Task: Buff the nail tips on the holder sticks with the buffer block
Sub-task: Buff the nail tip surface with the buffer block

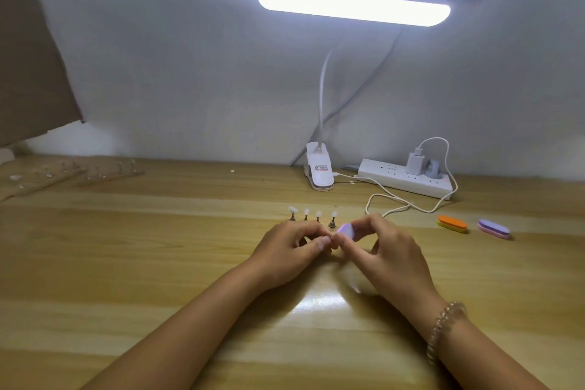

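Note:
Several holder sticks with pale nail tips [311, 216] stand in a short row on the wooden desk [158, 263], just beyond my hands. My right hand [386, 250] grips a small white and purple buffer block [345, 229] between thumb and fingers. My left hand [288, 250] pinches something small at its fingertips, right against the block; the pinched thing is hidden by my fingers. Both hands meet at the desk's middle.
An orange buffer block [452, 223] and a purple one [493, 228] lie to the right. A clip lamp [319, 171], a power strip [406, 179] with a charger and a white cable [395, 199] sit behind. More holder strips [72, 172] lie far left.

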A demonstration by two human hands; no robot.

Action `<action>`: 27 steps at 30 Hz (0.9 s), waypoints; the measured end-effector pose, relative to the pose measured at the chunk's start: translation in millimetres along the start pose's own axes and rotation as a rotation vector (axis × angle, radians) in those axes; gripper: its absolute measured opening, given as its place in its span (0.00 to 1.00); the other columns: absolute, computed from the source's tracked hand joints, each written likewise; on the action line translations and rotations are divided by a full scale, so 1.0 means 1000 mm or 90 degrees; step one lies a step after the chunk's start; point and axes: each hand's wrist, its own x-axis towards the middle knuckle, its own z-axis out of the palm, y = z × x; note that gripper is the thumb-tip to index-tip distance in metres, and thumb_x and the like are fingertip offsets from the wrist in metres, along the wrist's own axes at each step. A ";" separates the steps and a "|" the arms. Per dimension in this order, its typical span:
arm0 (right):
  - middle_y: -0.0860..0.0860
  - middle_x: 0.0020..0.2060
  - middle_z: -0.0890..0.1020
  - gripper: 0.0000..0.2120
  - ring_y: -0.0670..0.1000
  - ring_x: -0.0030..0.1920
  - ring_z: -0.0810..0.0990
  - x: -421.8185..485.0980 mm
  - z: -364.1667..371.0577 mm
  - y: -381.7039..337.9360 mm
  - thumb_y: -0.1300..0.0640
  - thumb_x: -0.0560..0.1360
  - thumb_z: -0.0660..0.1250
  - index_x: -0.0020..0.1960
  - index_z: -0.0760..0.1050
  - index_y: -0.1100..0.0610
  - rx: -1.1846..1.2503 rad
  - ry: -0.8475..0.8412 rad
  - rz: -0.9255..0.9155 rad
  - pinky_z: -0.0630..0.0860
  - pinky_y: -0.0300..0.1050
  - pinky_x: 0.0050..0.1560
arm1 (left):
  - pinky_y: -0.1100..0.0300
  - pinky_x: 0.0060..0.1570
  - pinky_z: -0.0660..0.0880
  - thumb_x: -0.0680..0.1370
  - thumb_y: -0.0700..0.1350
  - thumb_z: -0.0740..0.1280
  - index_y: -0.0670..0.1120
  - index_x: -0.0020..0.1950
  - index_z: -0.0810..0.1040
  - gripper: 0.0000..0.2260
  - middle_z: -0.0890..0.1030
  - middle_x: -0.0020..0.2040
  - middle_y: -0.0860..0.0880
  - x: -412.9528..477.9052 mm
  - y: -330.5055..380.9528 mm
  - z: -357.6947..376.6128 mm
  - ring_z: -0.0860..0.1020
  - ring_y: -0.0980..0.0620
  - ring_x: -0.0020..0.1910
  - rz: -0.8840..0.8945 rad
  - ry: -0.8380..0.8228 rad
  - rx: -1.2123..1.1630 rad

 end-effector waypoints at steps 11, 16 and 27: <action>0.37 0.42 0.80 0.14 0.36 0.34 0.73 -0.007 0.002 -0.001 0.36 0.69 0.67 0.45 0.74 0.44 -0.045 -0.014 -0.059 0.65 0.37 0.34 | 0.60 0.41 0.72 0.81 0.40 0.65 0.49 0.52 0.84 0.08 0.80 0.38 0.61 -0.001 0.000 0.000 0.74 0.61 0.35 0.003 0.012 -0.018; 0.39 0.40 0.81 0.10 0.42 0.39 0.78 0.005 -0.003 0.010 0.43 0.71 0.72 0.46 0.76 0.46 0.065 0.039 0.084 0.70 0.42 0.41 | 0.59 0.41 0.76 0.82 0.40 0.63 0.50 0.49 0.81 0.08 0.85 0.44 0.54 -0.002 0.001 0.001 0.83 0.54 0.47 -0.001 0.019 -0.071; 0.38 0.42 0.79 0.11 0.32 0.36 0.73 -0.005 0.001 -0.007 0.44 0.71 0.73 0.49 0.76 0.46 -0.008 0.023 -0.063 0.64 0.35 0.36 | 0.50 0.48 0.77 0.81 0.41 0.63 0.53 0.50 0.79 0.08 0.79 0.38 0.65 -0.004 0.002 0.001 0.78 0.58 0.36 0.025 0.012 0.027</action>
